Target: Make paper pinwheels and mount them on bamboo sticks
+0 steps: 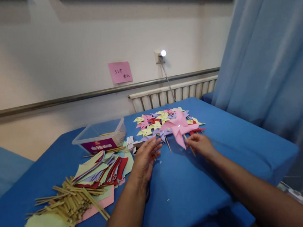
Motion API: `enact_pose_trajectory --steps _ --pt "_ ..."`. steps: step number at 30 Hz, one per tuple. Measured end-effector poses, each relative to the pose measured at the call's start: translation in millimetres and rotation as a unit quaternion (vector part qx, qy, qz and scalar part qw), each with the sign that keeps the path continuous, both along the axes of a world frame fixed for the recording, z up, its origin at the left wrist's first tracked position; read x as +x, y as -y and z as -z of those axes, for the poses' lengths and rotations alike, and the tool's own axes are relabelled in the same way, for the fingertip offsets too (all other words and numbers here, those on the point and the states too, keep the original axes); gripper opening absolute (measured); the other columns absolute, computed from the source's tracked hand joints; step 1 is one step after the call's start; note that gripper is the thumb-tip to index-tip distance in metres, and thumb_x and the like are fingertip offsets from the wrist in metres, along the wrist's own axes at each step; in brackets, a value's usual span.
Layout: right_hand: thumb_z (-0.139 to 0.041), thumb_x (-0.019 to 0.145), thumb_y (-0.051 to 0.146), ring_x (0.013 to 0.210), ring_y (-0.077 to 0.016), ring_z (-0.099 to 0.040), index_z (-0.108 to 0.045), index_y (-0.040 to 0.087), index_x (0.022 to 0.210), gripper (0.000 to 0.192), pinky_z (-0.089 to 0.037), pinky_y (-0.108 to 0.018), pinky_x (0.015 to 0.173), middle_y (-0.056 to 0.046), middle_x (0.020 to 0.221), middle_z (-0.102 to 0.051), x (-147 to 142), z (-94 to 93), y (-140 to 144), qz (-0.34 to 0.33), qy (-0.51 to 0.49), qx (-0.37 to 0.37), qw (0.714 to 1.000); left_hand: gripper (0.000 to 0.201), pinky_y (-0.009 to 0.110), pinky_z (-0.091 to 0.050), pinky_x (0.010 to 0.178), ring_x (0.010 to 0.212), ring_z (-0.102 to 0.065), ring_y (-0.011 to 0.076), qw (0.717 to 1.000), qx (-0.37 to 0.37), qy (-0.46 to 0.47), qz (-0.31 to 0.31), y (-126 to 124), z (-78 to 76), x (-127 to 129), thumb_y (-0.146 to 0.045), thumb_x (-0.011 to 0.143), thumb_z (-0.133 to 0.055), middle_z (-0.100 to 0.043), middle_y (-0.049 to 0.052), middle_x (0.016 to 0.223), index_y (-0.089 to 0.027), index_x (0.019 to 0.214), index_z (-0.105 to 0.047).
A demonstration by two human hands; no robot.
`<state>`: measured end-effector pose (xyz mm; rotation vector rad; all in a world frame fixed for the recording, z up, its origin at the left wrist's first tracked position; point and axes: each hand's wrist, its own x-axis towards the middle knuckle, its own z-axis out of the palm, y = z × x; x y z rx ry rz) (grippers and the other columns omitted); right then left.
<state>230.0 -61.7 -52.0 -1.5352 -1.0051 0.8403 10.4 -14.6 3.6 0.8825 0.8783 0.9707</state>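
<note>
My right hand (200, 145) pinches the thin wooden stick of a pink paper pinwheel (179, 126), which lies at the near edge of a heap of finished pinwheels (156, 122) in yellow, pink, purple and red. My left hand (145, 159) hovers flat over the blue tablecloth (189, 184) just left of the pinwheel, fingers spread and holding nothing. It is close to small white scraps (131, 142) and the fanned stack of coloured paper sheets (103, 169).
A bundle of wooden sticks (69, 202) lies on paper sheets at the near left. A clear plastic box (100, 135) stands behind them. A radiator (173, 94) and wall are beyond the table; a blue curtain (268, 53) hangs at the right.
</note>
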Motion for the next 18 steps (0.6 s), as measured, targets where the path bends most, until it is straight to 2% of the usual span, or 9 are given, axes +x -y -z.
enact_pose_trajectory --steps 1,3,6,8,11,18 --pt "-0.059 0.070 0.046 0.038 -0.0098 -0.044 -0.060 0.017 0.065 0.029 -0.034 -0.023 0.039 0.002 0.049 -0.056 19 4.5 4 0.054 0.063 -0.029 0.996 0.042 0.025 -0.052 0.071 0.095 -0.066 0.0201 1.000 0.002 -0.012 -0.004 1 0.0 1 -0.034 0.071 -0.076 -0.067 0.014 0.117 -0.016 0.108 -0.066" --pt "-0.057 0.072 0.042 0.040 -0.0104 -0.047 -0.060 0.017 0.065 0.026 -0.035 -0.023 0.041 0.000 0.053 -0.059 58 12.6 12 0.112 0.106 -0.053 0.987 0.040 0.023 -0.051 0.068 0.090 -0.067 0.0180 0.999 0.003 -0.031 -0.011 1 -0.3 2 -0.033 0.071 -0.076 -0.067 0.014 0.116 -0.015 0.105 -0.066" --pt "-0.058 0.070 0.036 0.042 -0.0118 -0.048 -0.062 0.018 0.062 0.020 -0.032 -0.023 0.042 0.001 0.048 -0.057 105 20.0 21 0.162 0.169 -0.100 0.967 0.037 0.022 -0.051 0.065 0.083 -0.066 0.0152 0.999 -0.001 -0.050 -0.010 -1 -0.2 4 -0.029 0.070 -0.077 -0.068 0.013 0.113 -0.014 0.102 -0.067" --pt "-0.059 0.069 0.034 0.043 -0.0127 -0.050 -0.064 0.018 0.062 0.018 -0.030 -0.023 0.043 0.001 0.047 -0.057 124 21.7 24 0.177 0.209 -0.131 0.953 0.036 0.022 -0.051 0.065 0.081 -0.066 0.0148 0.998 -0.005 -0.057 -0.003 -2 1.1 5 -0.028 0.069 -0.077 -0.068 0.013 0.112 -0.014 0.101 -0.067" --pt "-0.060 0.070 0.034 0.048 -0.0138 -0.053 -0.067 0.020 0.064 0.017 -0.029 -0.024 0.045 0.000 0.052 -0.060 138 22.0 24 0.182 0.256 -0.164 0.935 0.034 0.021 -0.051 0.063 0.078 -0.066 0.0143 0.998 -0.009 -0.067 0.006 -3 4.0 6 -0.026 0.069 -0.078 -0.069 0.012 0.109 -0.014 0.099 -0.067" --pt "-0.058 0.074 0.037 0.064 -0.0169 -0.060 -0.072 0.023 0.071 0.020 -0.032 -0.025 0.053 -0.002 0.069 -0.069 144 22.2 26 0.169 0.322 -0.204 0.909 0.029 0.020 -0.051 0.060 0.071 -0.065 0.0121 0.997 -0.015 -0.080 0.005 -3 3.7 6 -0.023 0.068 -0.078 -0.070 0.011 0.106 -0.014 0.095 -0.069"
